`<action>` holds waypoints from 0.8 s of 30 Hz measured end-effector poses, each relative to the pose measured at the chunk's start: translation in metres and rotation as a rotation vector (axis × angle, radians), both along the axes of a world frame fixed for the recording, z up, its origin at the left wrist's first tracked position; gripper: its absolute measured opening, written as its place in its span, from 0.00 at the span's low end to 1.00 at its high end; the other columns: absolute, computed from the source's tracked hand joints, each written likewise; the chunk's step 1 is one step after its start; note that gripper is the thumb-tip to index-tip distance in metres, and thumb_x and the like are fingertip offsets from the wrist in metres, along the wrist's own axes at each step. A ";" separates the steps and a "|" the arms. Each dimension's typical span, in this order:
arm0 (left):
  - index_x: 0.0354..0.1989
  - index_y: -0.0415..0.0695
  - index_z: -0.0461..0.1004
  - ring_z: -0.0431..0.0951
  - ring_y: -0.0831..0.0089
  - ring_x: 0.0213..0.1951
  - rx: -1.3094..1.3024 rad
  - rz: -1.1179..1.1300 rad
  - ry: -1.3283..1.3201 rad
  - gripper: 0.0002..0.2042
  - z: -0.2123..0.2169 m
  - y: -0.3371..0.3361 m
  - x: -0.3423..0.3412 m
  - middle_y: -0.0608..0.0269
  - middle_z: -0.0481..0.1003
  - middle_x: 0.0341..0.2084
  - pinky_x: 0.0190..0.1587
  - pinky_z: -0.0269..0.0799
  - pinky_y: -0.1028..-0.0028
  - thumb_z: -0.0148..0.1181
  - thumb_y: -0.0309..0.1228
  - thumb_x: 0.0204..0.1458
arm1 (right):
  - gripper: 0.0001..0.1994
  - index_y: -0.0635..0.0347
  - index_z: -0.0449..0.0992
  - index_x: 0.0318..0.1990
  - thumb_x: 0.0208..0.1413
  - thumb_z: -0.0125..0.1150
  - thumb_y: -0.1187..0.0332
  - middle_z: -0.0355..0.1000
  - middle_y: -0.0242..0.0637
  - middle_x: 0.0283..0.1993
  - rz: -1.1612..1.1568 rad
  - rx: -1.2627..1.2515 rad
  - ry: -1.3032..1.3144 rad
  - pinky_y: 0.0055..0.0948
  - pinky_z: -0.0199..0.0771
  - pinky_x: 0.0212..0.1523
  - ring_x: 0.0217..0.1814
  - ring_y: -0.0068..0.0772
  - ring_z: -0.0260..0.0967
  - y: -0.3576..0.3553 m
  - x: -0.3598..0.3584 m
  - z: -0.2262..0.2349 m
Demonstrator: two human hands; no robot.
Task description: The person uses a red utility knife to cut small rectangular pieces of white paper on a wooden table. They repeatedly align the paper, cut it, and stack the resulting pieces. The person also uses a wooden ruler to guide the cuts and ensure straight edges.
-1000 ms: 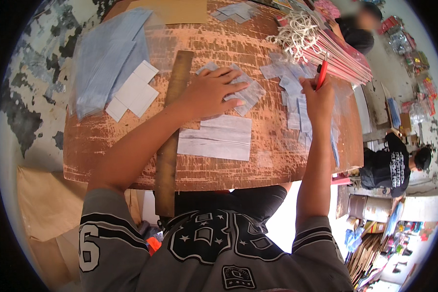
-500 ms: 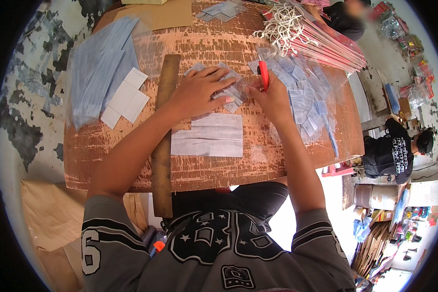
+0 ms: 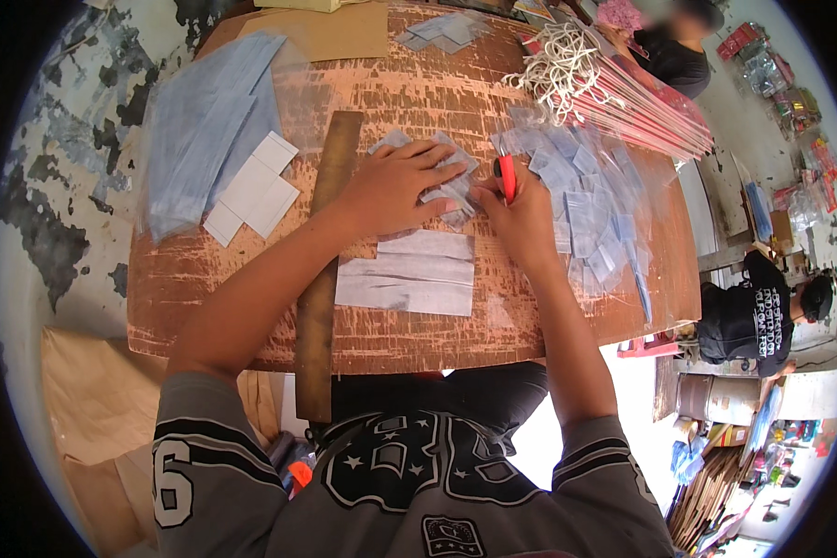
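Note:
My left hand [image 3: 402, 186] lies flat with its fingers spread over small grey pieces under clear plastic [image 3: 451, 153], pressing them to the table. A red cutter knife [image 3: 507, 179] is gripped in my right hand [image 3: 523, 212], its tip pointing away from me. The right thumb is close beside the edge of the grey pieces. Just below my left hand lies a grey wood-grain sheet [image 3: 405, 274]. A long brown wooden strip [image 3: 318, 325] passes under my left forearm and juts over the table's near edge.
On the left are long blue-grey sheets [image 3: 209, 130] and white card pieces [image 3: 256, 191]. A heap of small blue-grey plastic pieces [image 3: 586, 200] spreads at right, below red-and-white sticks with white cords [image 3: 567, 70]. Two other people [image 3: 684, 46] are on the right.
The table and everything on it appear shifted slightly right and down in the view. My left hand stays on the grey pieces, and my right hand with the knife stays beside them.

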State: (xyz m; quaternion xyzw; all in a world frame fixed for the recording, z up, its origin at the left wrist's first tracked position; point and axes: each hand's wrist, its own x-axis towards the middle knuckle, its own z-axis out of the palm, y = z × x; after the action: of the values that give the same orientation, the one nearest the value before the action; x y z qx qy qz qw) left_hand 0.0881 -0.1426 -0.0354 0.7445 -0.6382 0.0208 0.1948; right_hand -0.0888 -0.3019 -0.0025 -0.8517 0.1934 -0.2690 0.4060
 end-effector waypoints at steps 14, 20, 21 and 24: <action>0.79 0.55 0.65 0.59 0.54 0.79 -0.097 -0.034 0.113 0.30 -0.001 -0.002 0.001 0.56 0.63 0.79 0.79 0.52 0.48 0.56 0.49 0.71 | 0.16 0.67 0.76 0.45 0.60 0.77 0.67 0.80 0.48 0.33 -0.610 -0.559 -0.007 0.42 0.74 0.34 0.32 0.44 0.78 -0.085 -0.077 0.039; 0.78 0.43 0.63 0.56 0.43 0.80 -0.243 0.082 0.034 0.36 -0.003 -0.003 0.005 0.39 0.62 0.76 0.81 0.47 0.46 0.61 0.51 0.68 | 0.22 0.66 0.74 0.55 0.58 0.78 0.69 0.81 0.51 0.45 -0.183 -0.146 0.228 0.47 0.79 0.47 0.47 0.60 0.80 -0.005 -0.089 0.018; 0.78 0.41 0.63 0.55 0.41 0.80 -0.245 0.125 0.030 0.38 -0.003 -0.003 0.004 0.36 0.62 0.76 0.81 0.46 0.45 0.61 0.53 0.68 | 0.25 0.66 0.74 0.59 0.57 0.78 0.69 0.82 0.52 0.48 -0.130 -0.114 0.332 0.47 0.80 0.51 0.51 0.60 0.80 0.004 -0.094 0.014; 0.80 0.38 0.56 0.51 0.37 0.81 -0.177 0.258 -0.012 0.50 -0.008 -0.003 0.005 0.29 0.57 0.77 0.82 0.41 0.45 0.57 0.68 0.63 | 0.33 0.64 0.70 0.67 0.56 0.79 0.69 0.76 0.54 0.62 0.025 -0.179 0.297 0.48 0.74 0.64 0.65 0.60 0.74 0.029 -0.111 0.018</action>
State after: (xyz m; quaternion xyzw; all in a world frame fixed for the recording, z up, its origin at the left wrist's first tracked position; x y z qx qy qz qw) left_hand 0.0934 -0.1455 -0.0433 0.8001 -0.5341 0.1060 0.2516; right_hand -0.1996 -0.2728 0.0155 -0.9172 0.2160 -0.1511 0.2988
